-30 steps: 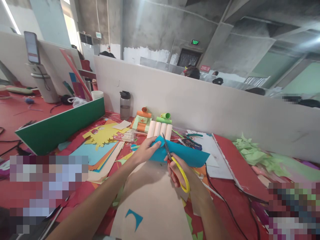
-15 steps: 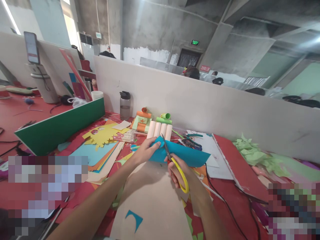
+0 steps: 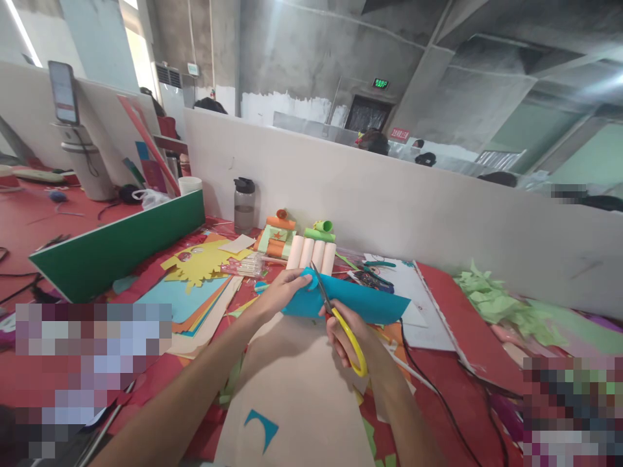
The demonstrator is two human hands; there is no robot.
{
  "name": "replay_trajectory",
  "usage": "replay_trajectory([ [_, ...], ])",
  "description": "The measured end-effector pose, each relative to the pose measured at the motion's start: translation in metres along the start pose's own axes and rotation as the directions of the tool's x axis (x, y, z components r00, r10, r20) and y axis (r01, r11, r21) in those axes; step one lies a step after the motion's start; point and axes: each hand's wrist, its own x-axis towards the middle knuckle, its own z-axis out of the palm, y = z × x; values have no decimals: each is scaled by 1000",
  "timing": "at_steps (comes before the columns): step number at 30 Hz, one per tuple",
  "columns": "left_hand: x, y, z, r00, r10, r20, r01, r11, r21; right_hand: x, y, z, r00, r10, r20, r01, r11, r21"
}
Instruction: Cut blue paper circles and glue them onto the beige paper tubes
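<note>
My left hand (image 3: 288,289) pinches the left end of a sheet of blue paper (image 3: 365,299), thumb on top. My right hand (image 3: 346,331) is closed round the yellow handle of a pair of scissors (image 3: 348,337). The dark blades lie across the blue paper just right of my left thumb, pointing up and away. Below my hands, a large beige sheet (image 3: 292,389) covers the table, with a curved blue paper scrap (image 3: 263,428) on it. Pale rolled paper tubes (image 3: 311,254) stand in a row right behind the blue paper.
Coloured paper sheets (image 3: 182,301) and a yellow cut-out (image 3: 204,259) lie left, near a green board (image 3: 121,250). A water bottle (image 3: 244,206) stands by the white partition (image 3: 389,201). Pliers (image 3: 382,279) and crumpled green paper (image 3: 491,298) lie right; a black cable (image 3: 433,389) crosses the table.
The scissor blades and my left fingers have shifted very slightly on the blue paper. Otherwise the scene looks the same.
</note>
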Motion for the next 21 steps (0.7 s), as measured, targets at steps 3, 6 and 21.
replay_trajectory([
  [3, 0, -1, 3, 999, 38, -6, -38, 999, 16, 1, 2, 1, 1000, 7, 10, -7, 999, 33],
  [6, 2, -4, 3, 997, 72, -6, -72, 997, 39, 1, 5, 0, 1000, 10, 7, -10, 999, 32],
  [21, 0, -2, -9, 988, 102, 120, -117, 985, 124, -5, -12, -9, 998, 30, 49, -30, 1000, -8],
])
